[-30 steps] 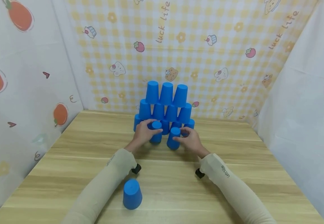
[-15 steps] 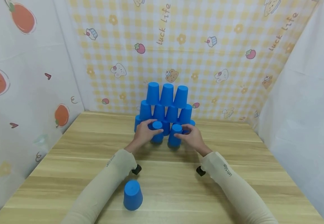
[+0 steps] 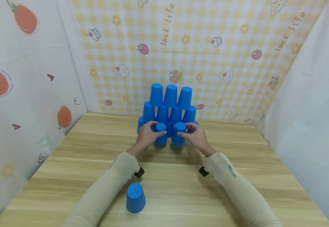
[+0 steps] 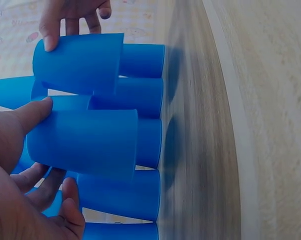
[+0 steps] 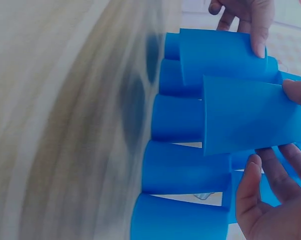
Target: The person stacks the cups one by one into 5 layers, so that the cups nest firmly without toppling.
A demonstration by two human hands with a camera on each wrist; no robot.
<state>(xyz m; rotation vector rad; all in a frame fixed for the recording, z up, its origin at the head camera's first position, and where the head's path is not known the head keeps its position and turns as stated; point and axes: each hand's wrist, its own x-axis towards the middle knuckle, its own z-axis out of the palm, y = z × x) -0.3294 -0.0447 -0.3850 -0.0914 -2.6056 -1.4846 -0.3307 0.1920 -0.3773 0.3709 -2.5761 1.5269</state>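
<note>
In the head view my left hand pinches an upside-down blue plastic cup between thumb and fingers. My right hand grips a second upside-down blue cup beside it, with a small gap between the two. Both wrist views show these held cups raised off the tabletop, their shadows below. Close behind them stands a stacked wall of upside-down blue cups in three rows, three cups on top. The hands and held cups hide part of its bottom row.
A lone upside-down blue cup stands near the front, beside the left sleeve. The wooden table meets a yellow checked cloth backdrop right behind the stack, with white cloth walls on both sides.
My right hand has moved its cup away from me, closer to the stack and level with the other cup. The left hand has barely moved and keeps its cup.
</note>
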